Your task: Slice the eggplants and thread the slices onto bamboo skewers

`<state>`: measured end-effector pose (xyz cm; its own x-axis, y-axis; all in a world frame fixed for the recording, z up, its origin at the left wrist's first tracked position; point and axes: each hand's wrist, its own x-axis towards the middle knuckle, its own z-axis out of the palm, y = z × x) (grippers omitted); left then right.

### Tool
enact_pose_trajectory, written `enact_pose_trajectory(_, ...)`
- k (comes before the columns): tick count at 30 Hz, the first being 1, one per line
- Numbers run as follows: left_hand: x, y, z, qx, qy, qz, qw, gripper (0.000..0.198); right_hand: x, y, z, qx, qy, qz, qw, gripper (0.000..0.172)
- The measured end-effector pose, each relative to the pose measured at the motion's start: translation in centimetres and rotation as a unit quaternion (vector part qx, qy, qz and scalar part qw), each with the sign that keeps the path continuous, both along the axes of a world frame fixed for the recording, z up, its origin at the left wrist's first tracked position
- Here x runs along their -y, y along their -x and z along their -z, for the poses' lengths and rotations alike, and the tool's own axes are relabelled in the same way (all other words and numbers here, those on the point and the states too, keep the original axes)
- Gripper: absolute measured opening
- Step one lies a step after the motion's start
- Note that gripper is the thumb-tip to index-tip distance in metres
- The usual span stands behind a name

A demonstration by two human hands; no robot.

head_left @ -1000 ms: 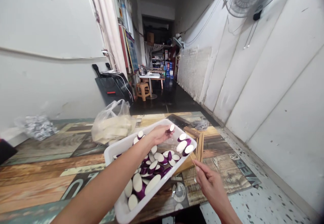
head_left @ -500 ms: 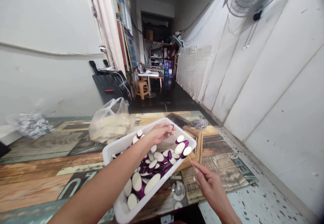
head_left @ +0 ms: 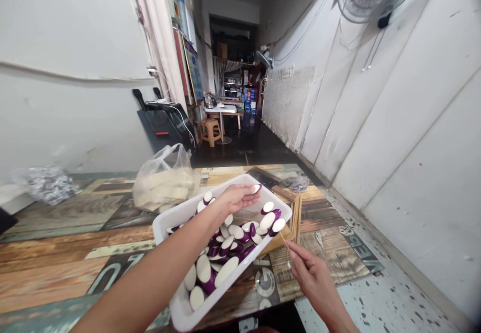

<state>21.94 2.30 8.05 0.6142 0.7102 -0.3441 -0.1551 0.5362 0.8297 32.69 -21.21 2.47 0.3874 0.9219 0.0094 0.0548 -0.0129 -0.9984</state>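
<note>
My left hand [head_left: 240, 198] reaches over the white plastic tub [head_left: 173, 307], its fingers closed on a purple-skinned eggplant slice [head_left: 257, 188] near the far rim. Lower right, my right hand [head_left: 308, 268] pinches a thin wooden skewer [head_left: 284, 239]. Several eggplant pieces [head_left: 267, 220] are threaded on that skewer, leaning over the tub's right side. The skewer's tip points toward the slice in my left hand; whether they touch is hard to make out. Many cut eggplant pieces [head_left: 227, 272] with white faces lie in the tub, partly hidden by my left forearm.
A clear plastic bag [head_left: 165, 185] with pale contents stands left of the tub. Loose skewers [head_left: 296, 217] lie to its right, beside a crumpled grey bag [head_left: 298, 183]. A silvery bundle in plastic [head_left: 50, 185] sits at the far left of the wood-patterned table [head_left: 63, 258].
The eggplant slice in my left fingers has turned so that more of its white face shows. My right hand and the loaded skewer have hardly moved.
</note>
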Motion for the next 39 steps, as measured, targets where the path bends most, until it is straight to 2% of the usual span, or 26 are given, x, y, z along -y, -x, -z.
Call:
enact_pose_trajectory(4, 0.1, -0.1, -0.2, 0.010, 0.007, -0.001, 1.000, 0.002, 0.0, 0.0, 0.0, 0.001, 0.001, -0.003, 1.000, 0.051)
enact_pose_trajectory(13, 0.3, -0.2, -0.2, 0.001, 0.012, -0.016, 1.000, 0.005, -0.1, 0.2, -0.4, -0.013, -0.004, 0.005, 1.000, 0.050)
enact_pose_trajectory(29, 1.1, -0.6, 0.1, 0.005, -0.004, 0.020, 1.000, 0.007, -0.1, 0.6, -0.2, -0.007, 0.010, 0.025, 1.000, 0.054)
enact_pose_trajectory(34, 1.8, -0.6, -0.1, -0.002, -0.003, 0.026, 1.000, 0.010, -0.4, 1.0, -0.5, -0.025, -0.002, 0.021, 0.999, 0.054)
enact_pose_trajectory(39, 2.7, -0.8, -0.2, -0.001, -0.018, 0.047, 0.999, 0.016, -1.3, 1.1, -0.8, 0.008, -0.027, 0.025, 0.999, 0.054)
